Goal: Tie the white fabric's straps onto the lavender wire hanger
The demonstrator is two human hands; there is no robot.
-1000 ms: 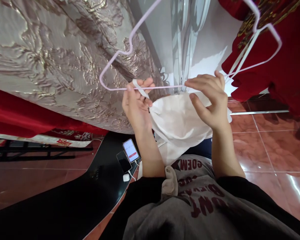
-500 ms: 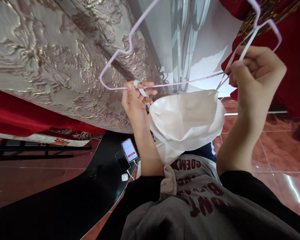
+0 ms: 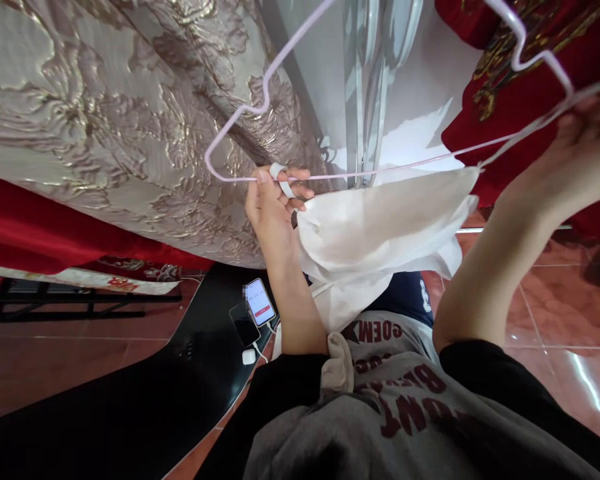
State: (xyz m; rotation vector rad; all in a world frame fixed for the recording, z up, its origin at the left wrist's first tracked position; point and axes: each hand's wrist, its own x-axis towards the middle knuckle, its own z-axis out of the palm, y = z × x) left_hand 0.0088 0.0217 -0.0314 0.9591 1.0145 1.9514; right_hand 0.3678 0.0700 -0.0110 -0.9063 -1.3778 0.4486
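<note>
My left hand (image 3: 275, 203) pinches the lower bar of a lilac clothes hanger (image 3: 267, 87) near its left corner. A white strap is looped round the fingers of that hand. From the bar level hangs a white garment (image 3: 380, 220) with thin straps, its top edge pulled taut between my hands. My right hand (image 3: 587, 137), partly blurred at the right edge, grips the garment's other strap (image 3: 525, 133) by the hanger's right end. That strap stretches up and to the right from the garment's corner. Exactly how it passes the hanger's end is hard to make out.
Shiny patterned fabric (image 3: 105, 120) fills the left, with red cloth (image 3: 510, 113) at the right. Below left, two phones (image 3: 260, 302) with cables and a small white case (image 3: 249, 357) lie on a black surface (image 3: 130, 400). Red tiles (image 3: 555, 300) cover the floor.
My right hand has moved outward to the right, pulling the strap towards the hanger's right end. The garment's opening has stretched flatter and wider. My left hand has barely moved.
</note>
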